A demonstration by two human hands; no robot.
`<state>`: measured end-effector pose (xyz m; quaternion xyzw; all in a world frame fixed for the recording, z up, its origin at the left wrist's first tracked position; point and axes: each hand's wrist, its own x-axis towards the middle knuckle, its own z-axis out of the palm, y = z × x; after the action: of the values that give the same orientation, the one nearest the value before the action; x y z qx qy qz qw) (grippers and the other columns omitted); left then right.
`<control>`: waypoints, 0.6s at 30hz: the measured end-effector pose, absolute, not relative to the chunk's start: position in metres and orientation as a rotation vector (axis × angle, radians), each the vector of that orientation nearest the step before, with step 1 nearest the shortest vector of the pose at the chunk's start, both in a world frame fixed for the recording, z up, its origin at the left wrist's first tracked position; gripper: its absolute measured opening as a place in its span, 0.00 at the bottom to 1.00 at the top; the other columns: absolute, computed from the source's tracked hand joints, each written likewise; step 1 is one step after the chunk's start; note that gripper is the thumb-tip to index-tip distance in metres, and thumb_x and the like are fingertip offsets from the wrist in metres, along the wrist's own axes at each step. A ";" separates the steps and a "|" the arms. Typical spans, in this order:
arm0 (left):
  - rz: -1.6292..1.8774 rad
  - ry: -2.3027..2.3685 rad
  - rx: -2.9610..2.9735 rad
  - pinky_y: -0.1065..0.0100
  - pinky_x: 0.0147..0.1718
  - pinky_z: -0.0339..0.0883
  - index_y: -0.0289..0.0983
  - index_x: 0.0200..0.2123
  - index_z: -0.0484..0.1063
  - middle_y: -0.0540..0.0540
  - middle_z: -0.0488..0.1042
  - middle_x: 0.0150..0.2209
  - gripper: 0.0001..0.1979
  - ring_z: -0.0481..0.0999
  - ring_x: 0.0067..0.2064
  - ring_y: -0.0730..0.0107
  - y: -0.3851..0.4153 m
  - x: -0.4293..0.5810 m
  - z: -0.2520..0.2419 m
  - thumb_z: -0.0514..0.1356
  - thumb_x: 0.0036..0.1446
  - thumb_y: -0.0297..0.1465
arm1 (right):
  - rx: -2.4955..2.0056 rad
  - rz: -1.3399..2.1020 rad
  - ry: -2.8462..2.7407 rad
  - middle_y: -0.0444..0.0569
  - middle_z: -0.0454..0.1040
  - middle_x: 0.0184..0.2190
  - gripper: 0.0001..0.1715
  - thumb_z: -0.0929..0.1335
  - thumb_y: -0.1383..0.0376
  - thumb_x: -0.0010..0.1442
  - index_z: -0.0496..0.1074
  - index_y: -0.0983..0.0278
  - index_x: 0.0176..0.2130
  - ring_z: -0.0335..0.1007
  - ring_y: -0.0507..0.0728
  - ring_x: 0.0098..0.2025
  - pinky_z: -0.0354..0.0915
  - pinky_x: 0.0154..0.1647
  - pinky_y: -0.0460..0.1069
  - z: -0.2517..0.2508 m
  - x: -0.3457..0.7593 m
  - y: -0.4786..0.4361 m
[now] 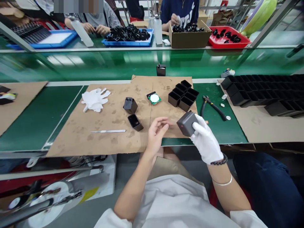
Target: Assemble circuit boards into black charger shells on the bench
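My right hand (205,139), in a white glove, grips a dark grey cube-shaped housing (187,123) just above the near edge of the brown cardboard mat (95,126). My bare left hand (157,133) hovers beside it with fingers loosely curled and apart, holding nothing. Two black housings lie on the mat: one closed (130,105), one open-topped (135,122). A green circuit board with a white disc (154,98) rests near a cluster of several open black housings (182,94). Metal tweezers (108,131) lie to the left.
A white glove (95,99) lies on the mat's left. Pliers (212,107) rest on the green bench. Rows of black housings (263,91) fill the right. A black part (161,69) sits on the conveyor. Other people across handle black parts in blue trays, a box and a red tray.
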<state>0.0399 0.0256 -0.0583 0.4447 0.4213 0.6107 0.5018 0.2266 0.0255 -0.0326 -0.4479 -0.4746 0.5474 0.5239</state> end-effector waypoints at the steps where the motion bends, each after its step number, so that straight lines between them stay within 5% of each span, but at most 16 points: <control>1: 1.480 1.016 1.061 0.63 0.48 0.75 0.38 0.45 0.74 0.47 0.81 0.36 0.15 0.81 0.42 0.66 0.026 0.039 -0.060 0.67 0.59 0.40 | -1.006 1.446 -1.086 0.48 0.79 0.55 0.19 0.67 0.50 0.67 0.74 0.54 0.52 0.80 0.58 0.52 0.82 0.35 0.48 -0.026 0.227 0.025; 4: 1.472 1.036 1.050 0.63 0.48 0.75 0.38 0.45 0.74 0.47 0.80 0.36 0.15 0.81 0.42 0.67 0.025 0.040 -0.060 0.67 0.59 0.40 | -0.841 1.699 -1.076 0.47 0.79 0.56 0.22 0.62 0.47 0.70 0.75 0.54 0.50 0.76 0.56 0.59 0.83 0.40 0.49 -0.010 0.229 0.021; 9: 1.409 1.086 1.115 0.63 0.48 0.75 0.37 0.44 0.73 0.46 0.80 0.36 0.14 0.81 0.42 0.66 0.020 0.041 -0.051 0.66 0.59 0.39 | -0.840 1.719 -0.936 0.44 0.77 0.58 0.20 0.67 0.48 0.67 0.77 0.54 0.51 0.75 0.56 0.60 0.81 0.50 0.53 0.003 0.228 0.016; 18: 1.382 1.116 1.168 0.64 0.48 0.74 0.37 0.46 0.73 0.45 0.80 0.38 0.12 0.81 0.44 0.66 0.020 0.041 -0.051 0.63 0.62 0.36 | -0.895 1.607 -1.162 0.48 0.77 0.57 0.22 0.61 0.47 0.71 0.76 0.52 0.53 0.76 0.58 0.59 0.82 0.50 0.55 0.003 0.228 0.014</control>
<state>0.0410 0.0204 -0.0512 0.4800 0.4587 0.5682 0.4862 0.2280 0.0142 0.0026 -0.3641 -0.4731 0.6541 0.4645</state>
